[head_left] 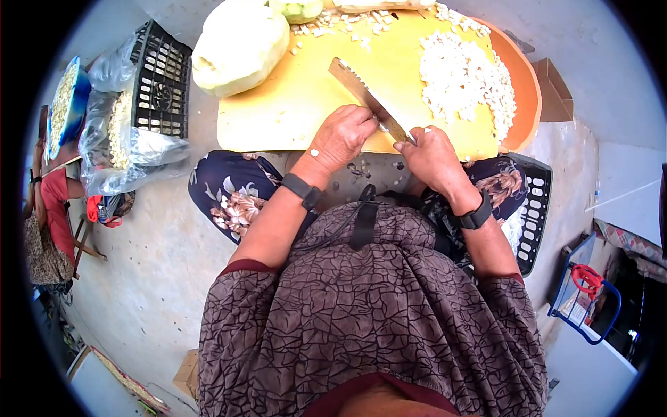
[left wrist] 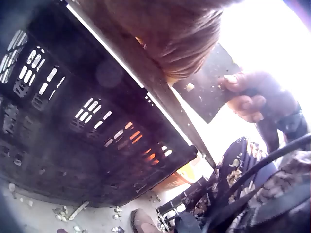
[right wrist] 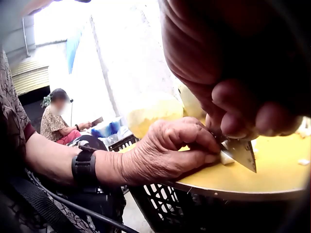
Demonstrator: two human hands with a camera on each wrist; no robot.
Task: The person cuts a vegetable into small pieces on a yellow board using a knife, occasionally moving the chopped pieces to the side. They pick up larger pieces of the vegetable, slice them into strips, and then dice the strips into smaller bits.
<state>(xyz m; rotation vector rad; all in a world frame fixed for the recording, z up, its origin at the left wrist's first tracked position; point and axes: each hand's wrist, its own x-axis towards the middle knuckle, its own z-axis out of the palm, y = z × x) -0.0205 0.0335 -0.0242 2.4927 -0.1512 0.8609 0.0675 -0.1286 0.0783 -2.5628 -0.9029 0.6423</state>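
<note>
My right hand (head_left: 434, 158) grips the handle end of a wide knife (head_left: 372, 101), whose blade points up and left over the front edge of the yellow board (head_left: 278, 121). Beside the blade, my left hand (head_left: 340, 139) pinches a small pale piece (right wrist: 226, 156) against the board in the right wrist view. A white crumb sticks to the back of the left wrist. Diced white pieces (head_left: 462, 76) lie heaped on the board's right side. A large peeled pale gourd (head_left: 240, 48) rests at its left. In the left wrist view another crumb (left wrist: 189, 87) clings to the blade.
An orange basin (head_left: 528, 90) stands beyond the board's right edge. Black crates are at the left (head_left: 161, 80) and lower right (head_left: 535, 215); plastic bags (head_left: 104, 139) of pale pieces lie at the left. Another person (right wrist: 60, 119) sits farther back with a knife near a blue-rimmed basin.
</note>
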